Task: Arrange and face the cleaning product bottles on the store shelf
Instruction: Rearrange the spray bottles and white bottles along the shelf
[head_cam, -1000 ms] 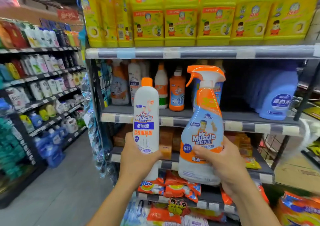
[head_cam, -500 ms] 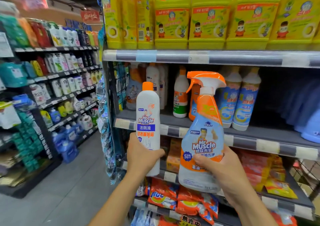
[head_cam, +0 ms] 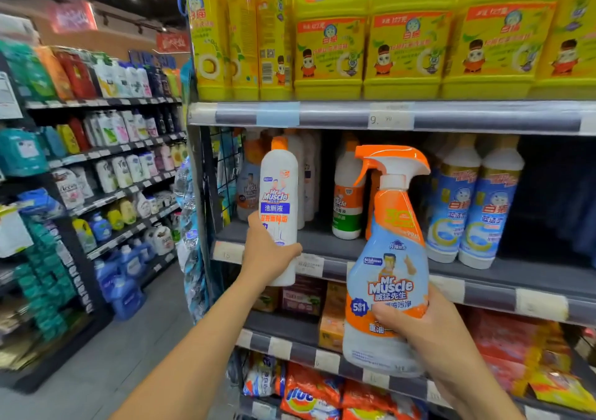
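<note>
My left hand (head_cam: 269, 255) grips a tall white Mr Muscle bottle (head_cam: 279, 203) with an orange cap, upright, label facing me, at the left end of the middle shelf (head_cam: 325, 248). My right hand (head_cam: 429, 335) holds a blue-and-orange Mr Muscle spray bottle (head_cam: 388, 258) by its lower body, in front of the shelf edge. Behind them on the shelf stand white and orange bottles (head_cam: 348, 194) and two blue-labelled bottles (head_cam: 474, 200).
Yellow detergent jugs (head_cam: 406, 39) fill the top shelf. Boxes and red bags sit on lower shelves (head_cam: 322, 355). A wire grid panel (head_cam: 225, 174) closes the shelf's left end. An aisle floor (head_cam: 96, 364) and another stocked shelving unit (head_cam: 106, 148) lie to the left.
My left hand has carried the white bottle up and towards the middle shelf's left end. The spray bottle has stayed in my right hand, now lower and to the right. My view shifted closer.
</note>
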Action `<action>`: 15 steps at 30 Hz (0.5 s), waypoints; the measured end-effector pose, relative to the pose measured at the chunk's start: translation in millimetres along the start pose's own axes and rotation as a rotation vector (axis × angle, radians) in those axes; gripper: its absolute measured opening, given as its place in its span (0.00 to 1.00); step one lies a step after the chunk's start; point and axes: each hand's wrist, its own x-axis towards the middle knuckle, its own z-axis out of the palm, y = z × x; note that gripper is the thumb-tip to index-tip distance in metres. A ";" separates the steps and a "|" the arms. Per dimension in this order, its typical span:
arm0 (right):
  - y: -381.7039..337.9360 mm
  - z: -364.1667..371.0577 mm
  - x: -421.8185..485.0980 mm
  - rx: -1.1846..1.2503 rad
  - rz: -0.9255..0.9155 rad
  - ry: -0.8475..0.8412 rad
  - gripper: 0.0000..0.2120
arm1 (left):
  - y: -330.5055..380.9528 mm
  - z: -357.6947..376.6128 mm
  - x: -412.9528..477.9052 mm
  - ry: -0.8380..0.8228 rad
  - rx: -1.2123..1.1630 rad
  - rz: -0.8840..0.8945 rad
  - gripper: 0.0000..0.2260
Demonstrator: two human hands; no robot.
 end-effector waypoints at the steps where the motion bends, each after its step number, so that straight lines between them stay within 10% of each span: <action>1: 0.7 2.9 2.6 -0.005 -0.002 0.005 0.33 | -1.8 1.8 7.8 -0.014 0.008 0.018 0.35; 15: 9.3 43.0 29.6 -0.036 -0.021 0.104 0.33 | -9.3 34.2 90.1 -0.052 -0.050 0.129 0.34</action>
